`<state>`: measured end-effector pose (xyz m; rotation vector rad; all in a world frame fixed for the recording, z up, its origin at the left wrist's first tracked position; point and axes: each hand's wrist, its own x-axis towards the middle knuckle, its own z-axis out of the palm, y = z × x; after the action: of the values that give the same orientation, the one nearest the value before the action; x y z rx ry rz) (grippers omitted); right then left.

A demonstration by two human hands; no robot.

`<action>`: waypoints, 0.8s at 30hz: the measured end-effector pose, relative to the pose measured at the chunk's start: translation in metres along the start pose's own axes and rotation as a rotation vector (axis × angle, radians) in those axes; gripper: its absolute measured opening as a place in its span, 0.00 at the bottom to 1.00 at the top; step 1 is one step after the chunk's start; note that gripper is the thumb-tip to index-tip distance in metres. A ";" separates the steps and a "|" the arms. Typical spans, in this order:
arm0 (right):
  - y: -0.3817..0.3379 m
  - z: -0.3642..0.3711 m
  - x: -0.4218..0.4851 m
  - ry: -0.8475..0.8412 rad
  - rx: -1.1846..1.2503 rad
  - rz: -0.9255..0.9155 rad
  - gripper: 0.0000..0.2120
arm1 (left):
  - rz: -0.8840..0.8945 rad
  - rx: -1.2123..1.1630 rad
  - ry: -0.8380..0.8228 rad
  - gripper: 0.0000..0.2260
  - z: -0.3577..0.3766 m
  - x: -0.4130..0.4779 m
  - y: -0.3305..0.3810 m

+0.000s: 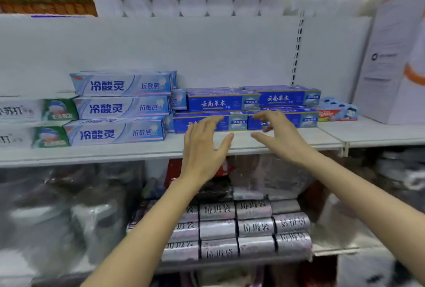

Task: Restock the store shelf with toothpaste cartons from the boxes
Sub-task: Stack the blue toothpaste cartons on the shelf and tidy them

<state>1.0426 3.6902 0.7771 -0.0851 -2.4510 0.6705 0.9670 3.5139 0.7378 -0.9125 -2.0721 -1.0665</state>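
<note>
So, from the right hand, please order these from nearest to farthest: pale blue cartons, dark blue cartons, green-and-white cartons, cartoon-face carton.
1. Dark blue cartons, just behind the right hand.
2. Cartoon-face carton, to its right.
3. Pale blue cartons, to the left.
4. Green-and-white cartons, far left.

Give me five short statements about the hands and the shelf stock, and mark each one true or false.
1. Both the left hand and the right hand reach toward the dark blue cartons. True.
2. The left hand grips a carton. False: its fingers are spread and hold nothing.
3. The light blue cartons are stacked three high. True.
4. The dark blue cartons stand on end. False: they lie flat, two high.
5. The silver rolls sit above the toothpaste shelf. False: they lie below it.
</note>
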 end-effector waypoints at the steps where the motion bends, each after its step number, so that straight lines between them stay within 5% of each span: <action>1: -0.003 0.003 -0.008 -0.044 -0.034 -0.016 0.19 | 0.051 0.016 -0.025 0.25 -0.005 -0.009 0.001; 7: -0.015 0.032 -0.063 -0.162 -0.210 -0.109 0.18 | 0.146 0.045 -0.135 0.22 -0.021 -0.074 -0.005; 12: 0.007 0.078 -0.118 -0.336 -0.222 -0.075 0.20 | 0.011 0.074 -0.335 0.24 -0.004 -0.158 -0.034; 19: 0.085 0.188 -0.240 -0.802 -0.178 0.266 0.30 | -0.339 0.117 -0.784 0.33 0.024 -0.317 -0.092; 24: 0.129 0.234 -0.315 -0.943 -0.108 0.492 0.32 | -0.501 0.108 -1.048 0.30 0.040 -0.392 -0.111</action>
<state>1.1591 3.6329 0.3851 -0.5357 -3.4220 0.9304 1.0903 3.3866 0.3689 -1.0426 -3.3195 -0.7290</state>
